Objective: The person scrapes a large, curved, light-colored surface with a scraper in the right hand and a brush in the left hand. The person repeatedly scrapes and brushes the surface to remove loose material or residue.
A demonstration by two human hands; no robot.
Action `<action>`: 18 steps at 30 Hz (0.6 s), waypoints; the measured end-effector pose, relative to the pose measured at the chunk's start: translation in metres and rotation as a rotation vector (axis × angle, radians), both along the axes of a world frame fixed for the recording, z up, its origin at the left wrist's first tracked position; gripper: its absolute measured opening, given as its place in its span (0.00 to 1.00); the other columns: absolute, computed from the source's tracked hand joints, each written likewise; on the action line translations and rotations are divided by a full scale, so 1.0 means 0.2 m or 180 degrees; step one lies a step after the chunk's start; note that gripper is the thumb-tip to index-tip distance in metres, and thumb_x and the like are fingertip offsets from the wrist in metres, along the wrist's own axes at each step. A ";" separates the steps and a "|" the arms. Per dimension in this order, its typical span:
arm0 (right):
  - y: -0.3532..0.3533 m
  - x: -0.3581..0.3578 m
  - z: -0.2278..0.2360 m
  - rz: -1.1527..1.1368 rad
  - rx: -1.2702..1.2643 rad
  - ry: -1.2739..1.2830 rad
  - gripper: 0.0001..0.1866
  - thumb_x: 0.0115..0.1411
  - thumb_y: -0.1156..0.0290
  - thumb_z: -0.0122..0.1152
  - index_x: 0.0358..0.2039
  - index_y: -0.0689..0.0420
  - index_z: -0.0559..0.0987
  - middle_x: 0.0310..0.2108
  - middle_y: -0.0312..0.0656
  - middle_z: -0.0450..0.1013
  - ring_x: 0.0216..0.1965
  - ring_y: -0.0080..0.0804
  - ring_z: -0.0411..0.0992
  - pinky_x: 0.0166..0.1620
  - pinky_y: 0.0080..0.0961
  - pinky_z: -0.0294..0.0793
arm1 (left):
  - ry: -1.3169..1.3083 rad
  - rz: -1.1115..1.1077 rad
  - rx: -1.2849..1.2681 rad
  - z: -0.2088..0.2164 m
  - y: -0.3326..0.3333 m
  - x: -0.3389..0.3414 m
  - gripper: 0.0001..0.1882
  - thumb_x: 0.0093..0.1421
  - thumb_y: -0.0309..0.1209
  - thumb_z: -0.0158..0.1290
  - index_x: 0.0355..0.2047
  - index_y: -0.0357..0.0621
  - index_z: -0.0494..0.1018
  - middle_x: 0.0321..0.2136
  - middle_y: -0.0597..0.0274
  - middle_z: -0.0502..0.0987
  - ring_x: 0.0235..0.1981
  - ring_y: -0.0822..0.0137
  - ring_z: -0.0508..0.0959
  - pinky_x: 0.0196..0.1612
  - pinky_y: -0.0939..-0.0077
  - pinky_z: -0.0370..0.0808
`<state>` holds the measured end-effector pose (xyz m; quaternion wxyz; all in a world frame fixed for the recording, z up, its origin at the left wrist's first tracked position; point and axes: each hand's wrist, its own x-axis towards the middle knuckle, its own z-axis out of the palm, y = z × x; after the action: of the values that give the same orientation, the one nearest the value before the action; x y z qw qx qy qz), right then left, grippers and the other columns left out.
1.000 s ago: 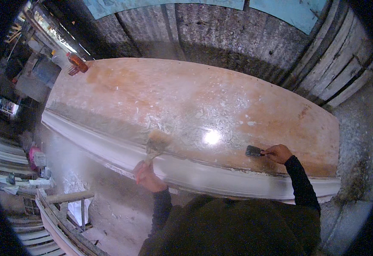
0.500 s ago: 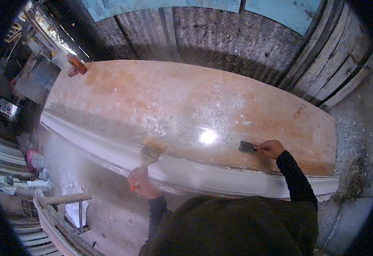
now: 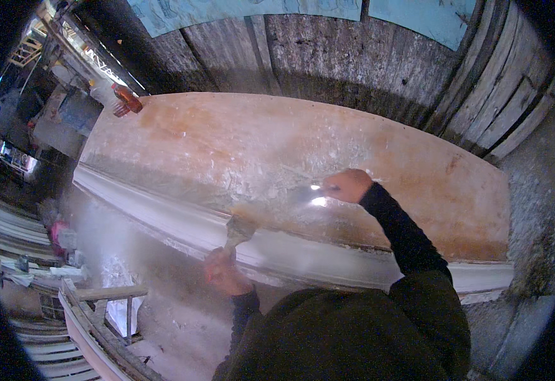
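My left hand (image 3: 223,272) is closed round the handle of a wide paintbrush (image 3: 240,230), whose pale tan bristles reach over the near edge of a long board (image 3: 430,203). A bit of red-orange shows at that hand. Farther to the right, my right hand (image 3: 351,185) grips a small dark scraper (image 3: 304,193) low over the middle of the board. Motion and a bright glare blur the scraper's blade. The board's face is patchy orange and whitish, with pale scraped marks and dust. A white moulded edge (image 3: 163,209) runs along its near side.
A bottle of red-brown liquid (image 3: 126,100) stands at the board's far left corner, beside a clear container (image 3: 104,93). Corrugated sheets (image 3: 334,57) and wooden planks (image 3: 512,82) rise behind. At lower left is a wooden frame (image 3: 109,293). Haze hangs near the left hand.
My right hand has swept left and away from me with the scraper, from the board's near right part to its middle. The brush stays by the near edge; the view has shifted slightly.
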<state>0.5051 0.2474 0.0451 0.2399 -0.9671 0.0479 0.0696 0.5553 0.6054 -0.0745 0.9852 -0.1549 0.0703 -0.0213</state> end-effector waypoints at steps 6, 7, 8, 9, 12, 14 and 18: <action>-0.30 -0.67 -0.30 0.0127 -0.0219 0.0707 0.14 0.50 0.55 0.47 0.32 0.48 0.73 0.25 0.44 0.71 0.27 0.44 0.69 0.31 0.36 0.68 | 0.0359 0.0139 0.0104 0.07 -0.07 -0.04 0.11 0.45 0.20 0.45 0.29 0.43 0.57 0.28 0.62 0.61 0.30 0.67 0.65 0.38 0.68 0.67; -0.30 -0.76 -0.35 -0.0032 -0.0019 0.0594 0.14 0.50 0.55 0.47 0.32 0.47 0.74 0.25 0.44 0.71 0.27 0.43 0.69 0.31 0.36 0.68 | 0.0357 0.0373 0.2295 0.27 -0.19 -0.08 0.10 0.46 0.21 0.46 0.28 0.44 0.58 0.29 0.62 0.62 0.32 0.68 0.65 0.39 0.67 0.66; -0.26 -0.80 -0.35 -0.0158 0.0198 0.0454 0.14 0.50 0.55 0.47 0.33 0.47 0.74 0.25 0.44 0.71 0.27 0.43 0.69 0.31 0.35 0.68 | 0.0306 0.0626 0.4507 0.38 -0.24 -0.11 0.09 0.46 0.22 0.47 0.27 0.44 0.59 0.30 0.62 0.62 0.33 0.68 0.65 0.41 0.67 0.66; -0.24 -0.81 -0.35 -0.0279 0.0411 0.0319 0.14 0.50 0.55 0.47 0.33 0.46 0.74 0.25 0.44 0.71 0.27 0.43 0.69 0.31 0.35 0.68 | 0.0291 0.0630 0.4600 0.37 -0.22 -0.11 0.09 0.47 0.23 0.48 0.26 0.44 0.59 0.31 0.63 0.62 0.34 0.68 0.65 0.42 0.67 0.66; -0.07 -0.60 -0.37 -0.0185 -0.0076 0.0621 0.15 0.50 0.53 0.48 0.34 0.45 0.75 0.27 0.43 0.72 0.28 0.42 0.69 0.32 0.34 0.68 | 0.0238 0.0602 0.4550 0.35 -0.17 -0.12 0.08 0.48 0.25 0.49 0.26 0.44 0.60 0.32 0.62 0.62 0.36 0.68 0.64 0.43 0.67 0.66; 0.13 -0.34 -0.34 -0.0089 0.0385 -0.0207 0.15 0.50 0.52 0.47 0.33 0.46 0.75 0.26 0.43 0.71 0.28 0.42 0.69 0.31 0.35 0.68 | 0.0232 0.0627 0.4082 0.34 -0.15 -0.12 0.08 0.49 0.26 0.49 0.26 0.44 0.60 0.32 0.62 0.62 0.35 0.67 0.65 0.41 0.67 0.67; 0.43 0.24 -0.53 -0.0008 0.0586 -0.0185 0.12 0.47 0.59 0.49 0.31 0.49 0.74 0.26 0.46 0.70 0.29 0.44 0.68 0.32 0.36 0.67 | 0.0162 0.0769 0.4699 0.34 -0.15 -0.12 0.08 0.48 0.27 0.50 0.27 0.43 0.61 0.31 0.61 0.63 0.35 0.67 0.65 0.41 0.67 0.68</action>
<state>0.5533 0.3339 -0.0600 0.3291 -0.9425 0.0356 0.0453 0.5306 0.5749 -0.0065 0.8267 0.5394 0.0716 0.1433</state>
